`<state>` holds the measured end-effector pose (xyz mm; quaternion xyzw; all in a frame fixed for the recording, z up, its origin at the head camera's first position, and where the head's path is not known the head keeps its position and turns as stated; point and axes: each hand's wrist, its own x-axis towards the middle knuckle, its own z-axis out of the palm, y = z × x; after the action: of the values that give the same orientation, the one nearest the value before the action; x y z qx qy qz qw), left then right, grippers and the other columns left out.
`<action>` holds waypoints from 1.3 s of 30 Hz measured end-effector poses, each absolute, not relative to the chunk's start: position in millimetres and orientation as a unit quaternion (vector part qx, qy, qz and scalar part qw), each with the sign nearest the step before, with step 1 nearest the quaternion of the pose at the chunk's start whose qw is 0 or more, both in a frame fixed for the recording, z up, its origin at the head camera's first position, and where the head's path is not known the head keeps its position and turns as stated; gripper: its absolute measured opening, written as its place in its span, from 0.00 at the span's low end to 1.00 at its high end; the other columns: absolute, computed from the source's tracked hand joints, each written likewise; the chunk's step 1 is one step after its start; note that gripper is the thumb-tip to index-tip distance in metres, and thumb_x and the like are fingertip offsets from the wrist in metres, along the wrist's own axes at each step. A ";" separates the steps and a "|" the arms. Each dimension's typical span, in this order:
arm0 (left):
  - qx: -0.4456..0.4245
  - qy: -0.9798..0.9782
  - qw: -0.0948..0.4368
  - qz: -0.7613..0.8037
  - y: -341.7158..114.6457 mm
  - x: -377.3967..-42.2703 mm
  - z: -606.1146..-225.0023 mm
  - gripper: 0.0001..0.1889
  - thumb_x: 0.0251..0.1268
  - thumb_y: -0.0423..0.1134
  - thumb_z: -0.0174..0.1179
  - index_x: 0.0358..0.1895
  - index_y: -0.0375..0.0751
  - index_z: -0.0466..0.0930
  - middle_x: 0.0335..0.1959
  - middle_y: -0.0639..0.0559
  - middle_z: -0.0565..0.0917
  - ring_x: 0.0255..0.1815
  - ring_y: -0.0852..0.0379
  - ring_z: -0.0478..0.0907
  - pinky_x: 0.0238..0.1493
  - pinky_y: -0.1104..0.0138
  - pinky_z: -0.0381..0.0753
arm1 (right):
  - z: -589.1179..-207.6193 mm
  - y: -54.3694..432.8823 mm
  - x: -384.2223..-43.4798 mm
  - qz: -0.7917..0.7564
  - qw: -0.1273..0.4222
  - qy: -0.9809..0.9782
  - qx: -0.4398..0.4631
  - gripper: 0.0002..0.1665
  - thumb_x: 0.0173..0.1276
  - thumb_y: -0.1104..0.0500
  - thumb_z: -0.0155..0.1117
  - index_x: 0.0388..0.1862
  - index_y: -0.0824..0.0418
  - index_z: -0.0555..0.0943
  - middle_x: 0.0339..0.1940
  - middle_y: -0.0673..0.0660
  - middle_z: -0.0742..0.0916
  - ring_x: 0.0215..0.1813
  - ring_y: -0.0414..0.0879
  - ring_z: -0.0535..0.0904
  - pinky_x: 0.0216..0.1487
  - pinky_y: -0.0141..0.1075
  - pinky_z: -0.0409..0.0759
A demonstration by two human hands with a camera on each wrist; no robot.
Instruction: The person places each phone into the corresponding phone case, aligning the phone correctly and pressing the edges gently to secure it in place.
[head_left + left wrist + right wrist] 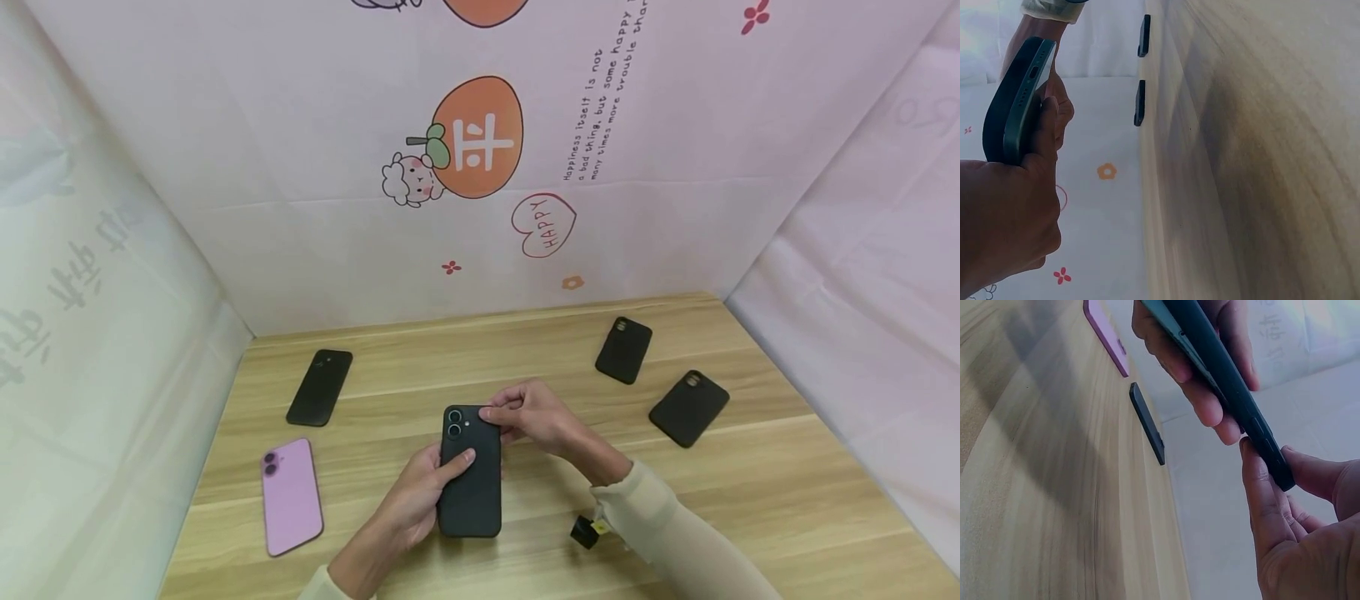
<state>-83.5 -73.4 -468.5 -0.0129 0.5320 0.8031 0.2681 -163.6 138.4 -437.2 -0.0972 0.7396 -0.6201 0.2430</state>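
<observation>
A dark phone in a black case [474,496] is held upright over the table, its back with two camera rings facing the head camera. My left hand [420,493] grips it from the left, thumb across the back and fingers behind. The right hand [542,419] pinches the top right corner between thumb and fingers. In the left wrist view, the phone's bottom edge shows a charging port and a teal-tinted rim [1021,119]. The right wrist view has the cased phone [1235,387] slanting above the tabletop, right thumb and fingers at its end.
On the left of the wooden table [390,367] lie a pink phone [292,500] and a black phone [320,387]. Two black phone cases [624,350] lie at the right. A small black device [584,532] hangs by the right sleeve. Printed cloth walls surround the table.
</observation>
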 end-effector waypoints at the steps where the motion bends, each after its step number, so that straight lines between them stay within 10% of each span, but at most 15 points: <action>1: -0.013 0.533 0.270 0.802 -74.2 -83.6 -468.2 0.31 0.84 0.42 0.57 0.77 0.25 0.61 0.65 0.33 0.82 0.66 0.41 0.83 0.65 0.56 0.84 | -436.9 138.3 -163.5 -0.620 0.242 0.740 -0.097 0.11 0.74 0.63 0.71 0.45 0.72 0.87 0.34 0.59 0.93 0.33 0.45 0.89 0.41 0.46 0.92; 39: -0.067 0.606 0.160 0.776 -85.0 -85.6 -471.4 0.26 0.82 0.41 0.60 0.72 0.25 0.71 0.64 0.35 0.84 0.61 0.51 0.85 0.56 0.63 0.88 | -445.4 134.0 -144.8 -0.636 0.191 0.744 -0.079 0.14 0.70 0.64 0.75 0.48 0.73 0.85 0.37 0.61 0.92 0.38 0.49 0.91 0.48 0.56 0.90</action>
<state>-85.6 -85.0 -471.4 -0.0672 0.6061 0.7762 0.1601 -144.8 134.0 -445.4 -0.0794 0.7437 -0.6359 0.1906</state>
